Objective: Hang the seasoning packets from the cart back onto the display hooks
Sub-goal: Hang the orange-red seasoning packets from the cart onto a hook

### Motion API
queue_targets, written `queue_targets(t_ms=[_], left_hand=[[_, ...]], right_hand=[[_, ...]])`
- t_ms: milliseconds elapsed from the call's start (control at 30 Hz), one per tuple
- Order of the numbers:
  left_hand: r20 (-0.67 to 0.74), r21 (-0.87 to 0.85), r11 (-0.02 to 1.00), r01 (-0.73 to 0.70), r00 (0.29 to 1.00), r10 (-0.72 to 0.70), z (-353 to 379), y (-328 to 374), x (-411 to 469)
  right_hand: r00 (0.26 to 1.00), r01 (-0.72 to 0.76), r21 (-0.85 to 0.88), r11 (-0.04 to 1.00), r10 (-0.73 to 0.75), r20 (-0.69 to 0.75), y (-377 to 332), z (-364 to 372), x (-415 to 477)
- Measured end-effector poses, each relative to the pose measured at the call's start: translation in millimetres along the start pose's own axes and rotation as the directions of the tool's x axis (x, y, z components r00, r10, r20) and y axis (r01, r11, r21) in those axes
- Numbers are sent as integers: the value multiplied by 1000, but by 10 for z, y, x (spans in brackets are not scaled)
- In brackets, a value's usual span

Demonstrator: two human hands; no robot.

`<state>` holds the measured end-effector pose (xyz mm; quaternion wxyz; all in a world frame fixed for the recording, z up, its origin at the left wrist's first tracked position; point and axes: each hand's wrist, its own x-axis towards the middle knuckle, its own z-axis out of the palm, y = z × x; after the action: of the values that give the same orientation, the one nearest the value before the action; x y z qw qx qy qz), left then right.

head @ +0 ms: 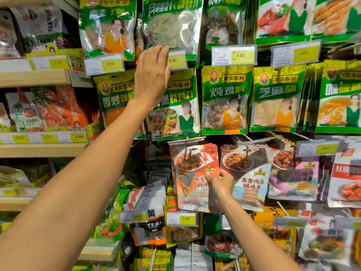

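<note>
wooden shelves (pixel 33 77): at the left, stacked in tiers, pale wood edges facing out.
price tags (pixel 240 55): yellow and white, in clear holders; readable ones show 3.00, 5.00, 6.00 and 4.00.
orange pouches (pixel 64 108): on the middle left shelf, leaning against each other.
4.00 tag (pixel 79 137): on the shelf edge just below the orange pouches.
pale wrapped goods (pixel 35 22): on the top left shelf, blurred, print unreadable.

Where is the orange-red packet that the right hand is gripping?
In the head view, the orange-red packet sits low and centre-right, pinched by the right hand, left of the fish-flavoured pork sauce packet and above a 3.00 price tag.
</note>
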<state>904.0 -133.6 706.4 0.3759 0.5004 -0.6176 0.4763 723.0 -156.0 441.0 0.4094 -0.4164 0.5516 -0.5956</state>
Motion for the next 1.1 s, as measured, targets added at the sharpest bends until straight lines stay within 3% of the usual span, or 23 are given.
queue_targets(t_ms=[267,433,567,833,1100], left_hand=[[13,-1,1000,-3,1000,3,-21,-4,-1],[24,15,1000,1,1000,-2,-21,-8,6],[34,22,1000,-7,999,6,-21,-12,6],[10,10,1000,-10,1000,10,-10,-11,8],[-8,-45,999,31,999,-31,-110,31,-59]], right_hand=[[996,-4,-59,998,-1,-89,58,100,20],[999,-34,-152,988,36,9,83,292,80],[999,-50,-158,986,51,7,92,356,147],[1000,16,-309,951,-14,8,-27,364,316],[991,129,-319,939,-130,18,10,125,-57]])
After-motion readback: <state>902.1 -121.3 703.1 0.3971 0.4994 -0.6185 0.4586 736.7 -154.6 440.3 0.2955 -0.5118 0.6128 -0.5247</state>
